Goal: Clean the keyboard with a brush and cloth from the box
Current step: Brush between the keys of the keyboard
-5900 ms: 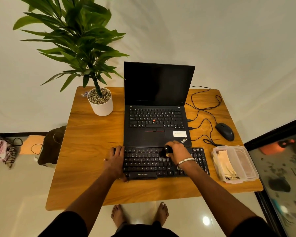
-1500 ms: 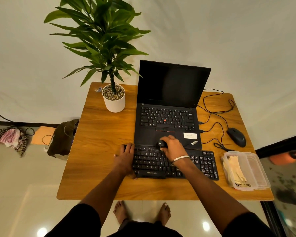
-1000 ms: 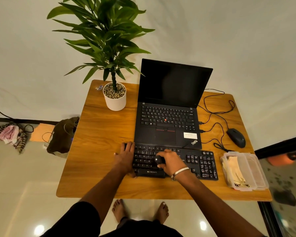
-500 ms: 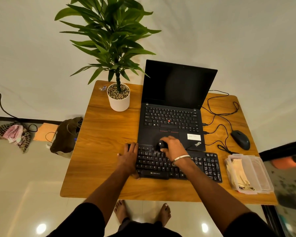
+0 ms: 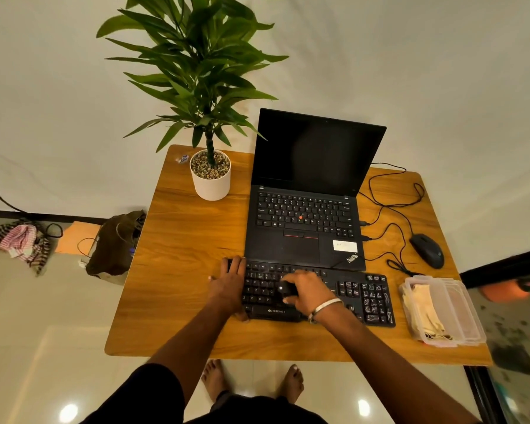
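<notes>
Presently: brush [image 5: 285, 289], gripped in right hand [image 5: 308, 290] fingers, over keyboard [image 5: 361, 296] mid-keys for sweeping; left hand [image 5: 229, 284] fingers flat, steadying keyboard end; cloth [image 5: 423, 310] boxed, well right.

One head-worn wide view looks steeply down, seemingly from standing height, over the table [image 5: 181, 270].

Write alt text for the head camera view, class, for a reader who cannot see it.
A person's right hand grips a small black brush on a black keyboard while the left hand rests on its left end. Behind it sits an open laptop; a clear plastic box holding a cloth lies to the right.
</notes>
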